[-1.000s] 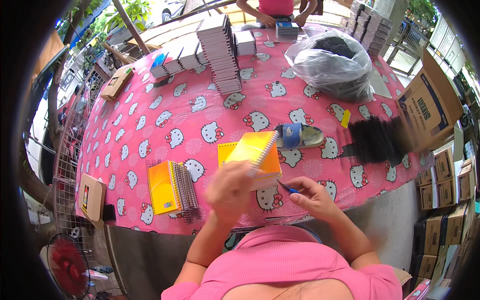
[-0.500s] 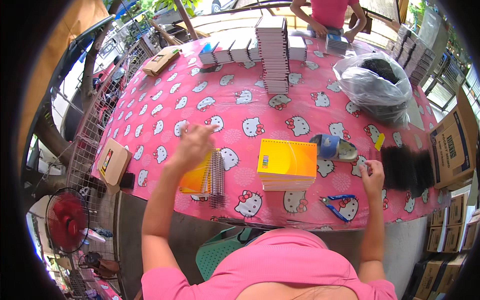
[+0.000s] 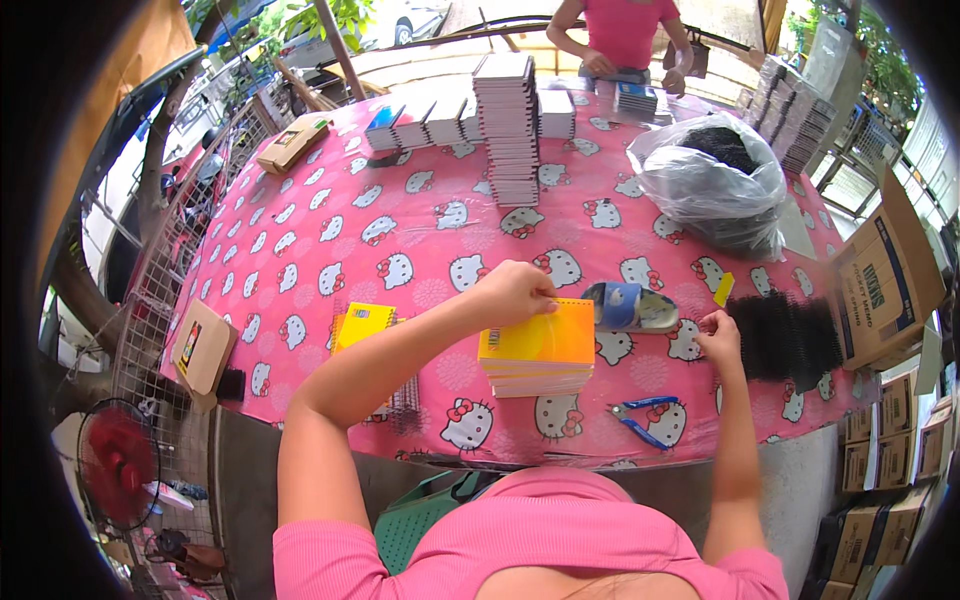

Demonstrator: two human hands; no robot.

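My left hand (image 3: pixel 518 290) reaches across to a stack of yellow-orange notepads (image 3: pixel 540 345), its fingers closed on the far edge of the top one. Left of it, partly behind my forearm, lie yellow spiral notebooks (image 3: pixel 365 325) with wire-like coils at their side. My right hand (image 3: pixel 720 338) is at the left edge of a pile of black spiral binding coils (image 3: pixel 785 335). Its fingers are pinched together; what they hold, if anything, is too small to make out. Between the hands lies a blue slide sandal (image 3: pixel 635 306), with blue-handled pliers (image 3: pixel 650 420) nearer me.
A tall notebook stack (image 3: pixel 507 130) stands far back, beside a row of lower stacks. A clear plastic bag (image 3: pixel 710 185) of black coils sits back right, an open carton (image 3: pixel 885 280) at right. Cardboard boxes (image 3: pixel 205 350) lie left. Across the table, a person in pink handles notebooks.
My left hand has moved right from the spiral notebooks to the top of the yellow notepad stack. My right hand stays by the black coils. The whole view has shifted slightly.
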